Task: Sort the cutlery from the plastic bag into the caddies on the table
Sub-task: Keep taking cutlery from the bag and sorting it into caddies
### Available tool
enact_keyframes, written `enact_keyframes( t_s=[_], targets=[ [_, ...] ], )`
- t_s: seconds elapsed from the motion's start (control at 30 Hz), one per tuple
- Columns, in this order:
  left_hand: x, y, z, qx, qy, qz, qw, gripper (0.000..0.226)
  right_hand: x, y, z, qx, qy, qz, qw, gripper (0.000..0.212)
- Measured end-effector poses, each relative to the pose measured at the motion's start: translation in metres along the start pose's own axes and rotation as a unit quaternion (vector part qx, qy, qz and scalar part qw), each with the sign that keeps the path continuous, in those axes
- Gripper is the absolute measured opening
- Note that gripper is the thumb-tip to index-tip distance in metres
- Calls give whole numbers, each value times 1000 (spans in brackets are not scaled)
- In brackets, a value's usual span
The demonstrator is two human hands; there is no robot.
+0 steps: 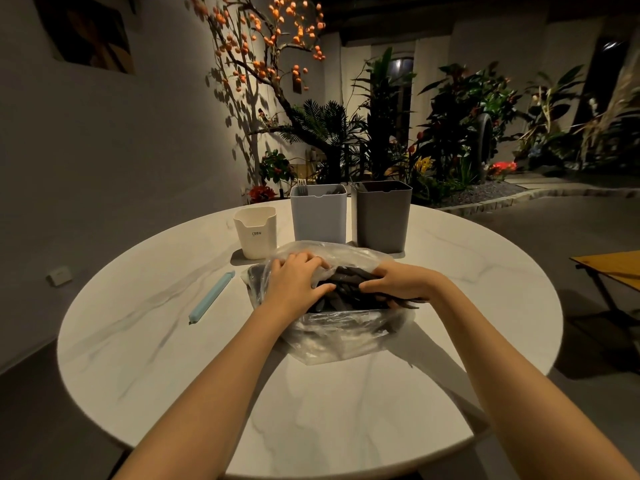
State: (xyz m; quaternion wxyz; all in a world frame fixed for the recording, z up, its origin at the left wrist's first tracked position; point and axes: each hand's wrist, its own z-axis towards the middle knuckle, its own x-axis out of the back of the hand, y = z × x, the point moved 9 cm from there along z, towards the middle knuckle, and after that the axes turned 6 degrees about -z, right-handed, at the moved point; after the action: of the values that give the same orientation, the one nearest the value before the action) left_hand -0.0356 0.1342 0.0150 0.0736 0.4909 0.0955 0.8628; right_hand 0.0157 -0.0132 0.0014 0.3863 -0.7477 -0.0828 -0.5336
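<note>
A clear plastic bag [341, 337] lies open in the middle of the round table, filled with dark cutlery [349, 289]. My left hand [294, 280] rests on the bag's left side, fingers curled over the plastic at its opening. My right hand [398, 282] reaches into the bag and grips a bundle of the dark cutlery. Behind the bag stand three caddies: a small cream one [257, 232], a light blue one [318, 214] with a fork [302, 187] sticking out, and a dark grey one [382, 216].
A light blue bag clip [211, 296] lies on the white marble table [346, 410] left of the bag. A grey mat [242, 258] sits under the caddies. A wooden side table [613, 268] stands at the right; plants fill the background.
</note>
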Motion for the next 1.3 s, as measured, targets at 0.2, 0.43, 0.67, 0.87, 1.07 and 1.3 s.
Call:
enact_keyframes(
  t_s=[0.2, 0.43, 0.67, 0.87, 1.07, 1.3],
  targets=[
    [5, -11, 3, 50, 14, 38, 998, 30, -3, 22, -9, -9, -26, 44, 999, 21],
    [3, -22, 6, 87, 28, -46, 995, 25, -8, 26, -12, 8, -29, 93, 995, 20],
    [6, -26, 7, 98, 44, -50, 993, 34, -6, 30, -21, 14, -28, 86, 996, 21],
    [11, -38, 5, 113, 60, -84, 988, 29, -6, 35, -28, 8, -45, 106, 993, 19],
    [16, -24, 1, 52, 32, -124, 990, 23, -6, 39, -30, 1, -32, 108, 994, 13],
    [-1, -1, -3, -48, -130, -36, 990, 43, -8, 46, -28, -6, -40, 127, 991, 24]
  ],
)
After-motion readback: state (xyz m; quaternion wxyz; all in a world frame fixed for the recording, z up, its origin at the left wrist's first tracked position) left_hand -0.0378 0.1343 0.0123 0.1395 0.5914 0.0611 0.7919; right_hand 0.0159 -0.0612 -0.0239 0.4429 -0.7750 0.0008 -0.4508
